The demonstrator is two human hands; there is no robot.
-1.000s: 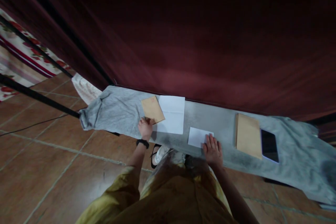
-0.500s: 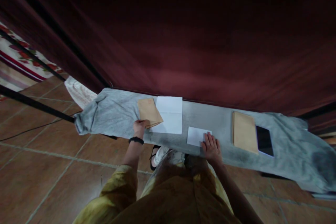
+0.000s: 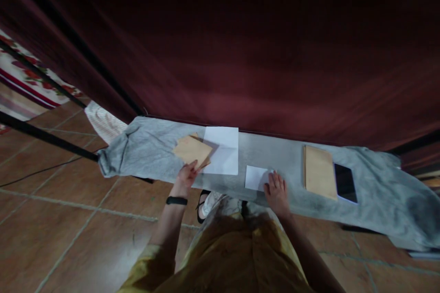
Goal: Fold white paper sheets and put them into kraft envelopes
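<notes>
My left hand (image 3: pixel 187 174) grips a brown paper envelope (image 3: pixel 193 150) by its near edge, thumb on top. The envelope is turned at an angle over more brown paper beneath it, whose corners stick out. Partly under these lies a white sheet (image 3: pixel 225 151) with a crease across it. My right hand (image 3: pixel 276 191) rests with fingers stretched out on the right end of a smaller white folded paper (image 3: pixel 256 178), which lies flat on the grey cloth.
A grey cloth (image 3: pixel 154 146) covers the long narrow surface. To the right lie a stack of brown envelopes (image 3: pixel 320 172) and a dark-screened phone (image 3: pixel 345 183). A dark red curtain (image 3: pixel 240 78) hangs behind; black bars (image 3: pixel 48 136) cross at the left.
My left hand has lifted and turned the top brown envelope, uncovering corners of the paper below. My right hand stays nearly in place on the folded paper.
</notes>
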